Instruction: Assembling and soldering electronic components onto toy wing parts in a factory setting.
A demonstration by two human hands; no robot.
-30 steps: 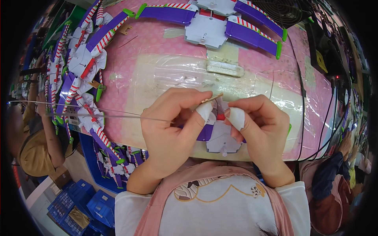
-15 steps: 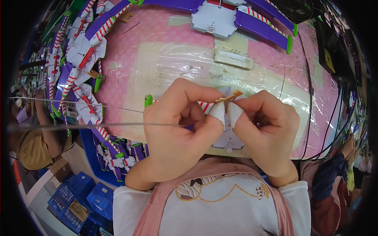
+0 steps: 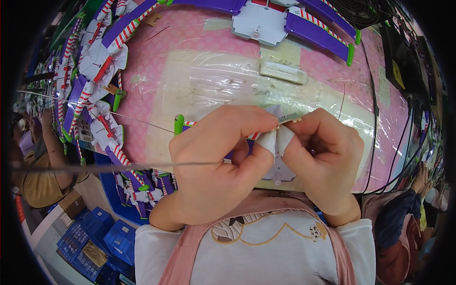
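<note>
In front of my chest both hands pinch one small flat piece (image 3: 289,117), grey on its upper face with tan bits along the edge. My left hand (image 3: 209,156) is closed on its left end, and my right hand (image 3: 330,156) is closed on the other. Both thumbtips are wrapped in white. Beneath the hands lies a white and purple winged toy part (image 3: 280,175), mostly hidden; its green wingtip (image 3: 178,124) pokes out left of my left hand. A thin blurred strand (image 3: 118,167) runs in from the left, across my left hand.
Similar winged parts (image 3: 100,71) are heaped along the left. Another white and purple one (image 3: 259,26) lies at the far side. A flat bar (image 3: 283,72) sits on the plastic-covered pink table (image 3: 147,95). Blue crates (image 3: 118,240) stand lower left. People work at both sides.
The small piece has been turned, so its grey face shows where a tan edge showed before. Both hands stay nearly in place, pinching it.
</note>
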